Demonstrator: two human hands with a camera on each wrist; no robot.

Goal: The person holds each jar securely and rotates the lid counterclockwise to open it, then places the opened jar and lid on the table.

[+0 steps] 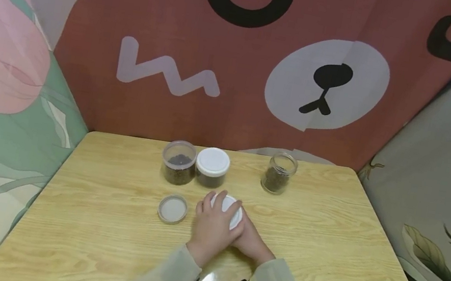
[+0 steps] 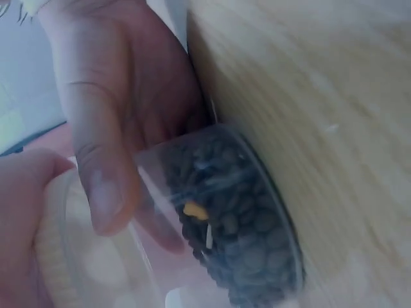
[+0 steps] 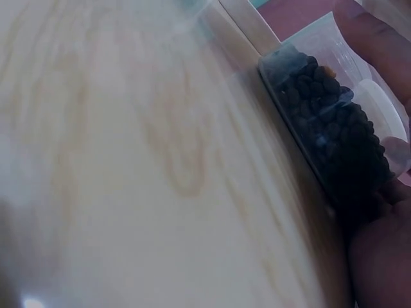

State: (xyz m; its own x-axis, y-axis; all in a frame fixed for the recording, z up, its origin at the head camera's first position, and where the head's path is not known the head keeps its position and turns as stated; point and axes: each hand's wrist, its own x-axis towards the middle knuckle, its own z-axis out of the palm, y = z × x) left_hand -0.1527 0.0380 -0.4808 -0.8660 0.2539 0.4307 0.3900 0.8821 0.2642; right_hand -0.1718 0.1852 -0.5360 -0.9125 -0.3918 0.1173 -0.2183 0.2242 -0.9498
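Jar (image 1: pixel 226 209) with white lid, dark beans inside, is sitting mid-table, nearer the front edge. Left hand (image 1: pixel 213 228) is curling over the lid, fingers (image 2: pixel 106 186) wrapping the clear wall. Right hand (image 1: pixel 252 243) is gripping the jar from the side. Loose lid (image 1: pixel 172 209) is lying just left; three jars are standing toward the back edge of the table (image 1: pixel 347 240).

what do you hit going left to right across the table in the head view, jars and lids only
loose lid lying flat → open jar of dark beans → white-lidded jar → jar under both hands → open glass jar. The loose lid and the open bean jar sit almost in line, one nearer, one farther.
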